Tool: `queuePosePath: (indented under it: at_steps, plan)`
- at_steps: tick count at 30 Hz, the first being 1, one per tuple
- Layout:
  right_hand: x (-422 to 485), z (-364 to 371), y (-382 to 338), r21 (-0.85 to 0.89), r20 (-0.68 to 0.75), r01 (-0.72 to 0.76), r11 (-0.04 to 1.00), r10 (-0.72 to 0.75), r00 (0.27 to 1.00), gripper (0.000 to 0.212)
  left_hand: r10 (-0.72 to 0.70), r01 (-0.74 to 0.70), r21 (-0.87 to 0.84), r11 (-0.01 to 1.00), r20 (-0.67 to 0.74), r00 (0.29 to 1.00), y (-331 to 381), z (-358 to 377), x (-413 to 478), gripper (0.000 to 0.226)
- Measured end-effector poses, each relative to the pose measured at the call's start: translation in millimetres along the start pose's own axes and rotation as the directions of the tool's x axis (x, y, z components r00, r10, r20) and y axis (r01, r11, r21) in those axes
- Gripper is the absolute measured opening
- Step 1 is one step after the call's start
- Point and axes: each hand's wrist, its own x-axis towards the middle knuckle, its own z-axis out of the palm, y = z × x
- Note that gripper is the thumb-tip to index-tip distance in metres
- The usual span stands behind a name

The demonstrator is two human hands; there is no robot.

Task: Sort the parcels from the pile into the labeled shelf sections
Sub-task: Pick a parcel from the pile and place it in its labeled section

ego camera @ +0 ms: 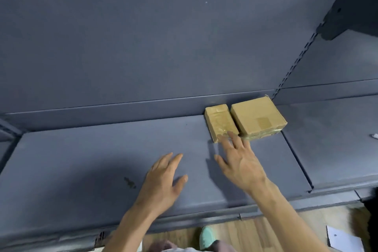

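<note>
Two brown taped cardboard parcels lie side by side at the back right of a grey-blue shelf [102,159]. The narrow parcel [219,121] is on the left, the wider square parcel [256,117] on the right against the slotted upright. My right hand [241,161] reaches over the shelf with straight spread fingers; its fingertips touch the front edge of the narrow parcel. My left hand [165,176] hovers over the bare shelf to the left, fingers relaxed, holding nothing.
A slotted metal upright [294,67] divides this shelf bay from another to the right. A dark shelf bracket [345,12] juts out at upper right. Below the shelf front are wooden floor, a teal shoe [207,236] and a white sheet [341,238].
</note>
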Motion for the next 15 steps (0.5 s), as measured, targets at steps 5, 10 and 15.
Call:
queuePosePath:
  at_steps: [5,10,15]
  plan:
    - [38,5,4,-0.137,-0.053,0.063,0.989,-0.07,0.996,0.063,-0.071,0.072,0.001,0.997,-0.022,0.997,22,12,16,0.065]
    - [56,21,4,-0.225,-0.027,0.014,0.974,-0.02,0.999,0.077,-0.099,0.099,0.012,0.995,-0.012,0.995,31,19,17,0.066]
    - [62,27,-3,-0.247,-0.058,-0.028,0.969,0.014,0.998,0.082,-0.09,0.087,-0.074,0.993,-0.032,0.995,32,20,26,0.063]
